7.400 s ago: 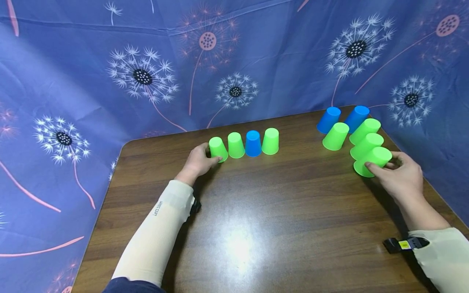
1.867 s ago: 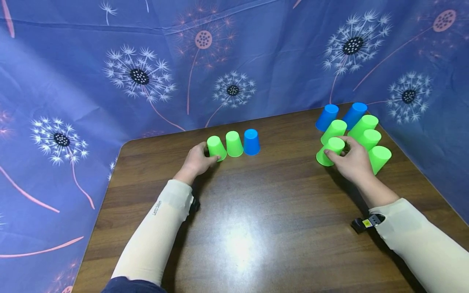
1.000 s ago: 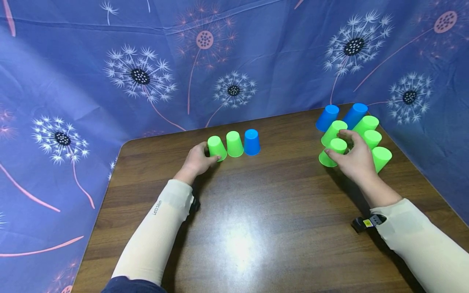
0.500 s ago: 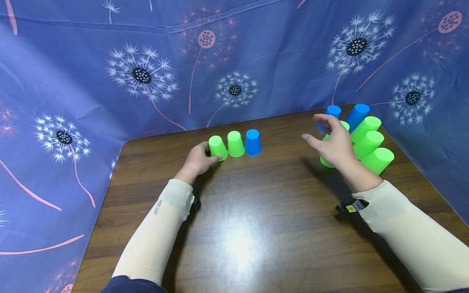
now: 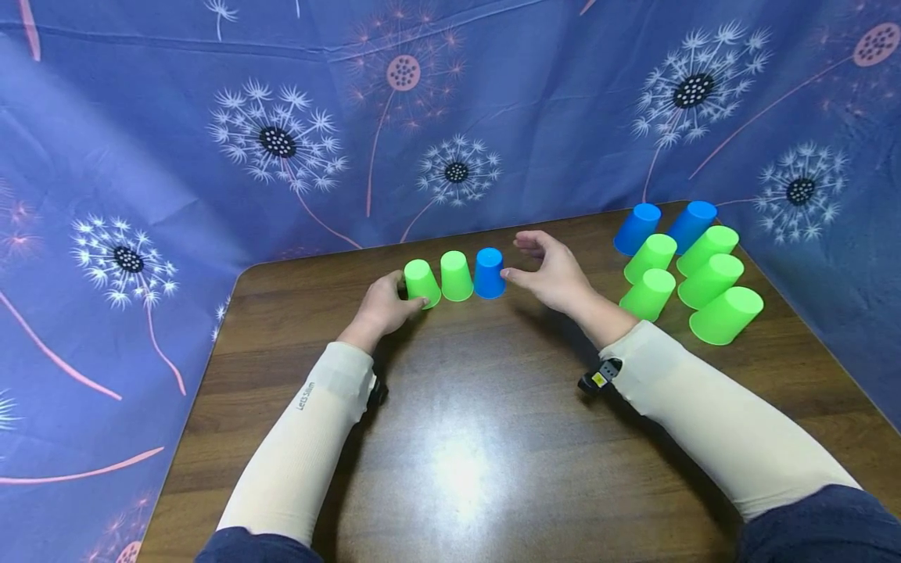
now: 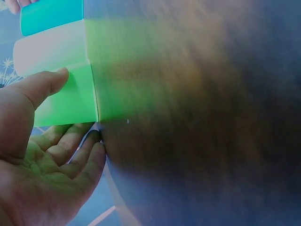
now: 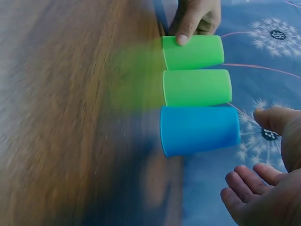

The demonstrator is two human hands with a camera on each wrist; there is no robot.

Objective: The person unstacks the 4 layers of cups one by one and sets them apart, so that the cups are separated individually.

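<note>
My left hand (image 5: 381,310) holds the leftmost green cup (image 5: 421,280), which stands upside down on the table. In the left wrist view its thumb lies across that cup's side and the fingers are on the opposite side. A second green cup (image 5: 457,277) and a blue cup (image 5: 489,274) continue the row to the right, close side by side. At the blue cup's right is my right hand (image 5: 559,275), thumb and fingers spread apart with nothing between them. The right wrist view shows its thumb (image 7: 273,117) close to the blue cup's base.
At the table's back right corner stands a group of upturned cups: two blue ones, such as the near blue cup (image 5: 637,229), and several green ones, such as the front green cup (image 5: 725,317). A patterned blue cloth (image 5: 556,117) hangs behind the wooden table (image 5: 450,407).
A green cup from the row's right end went to the right-hand group, where my right hand let it go. That hand then swung left to the blue cup. My left hand stayed put.
</note>
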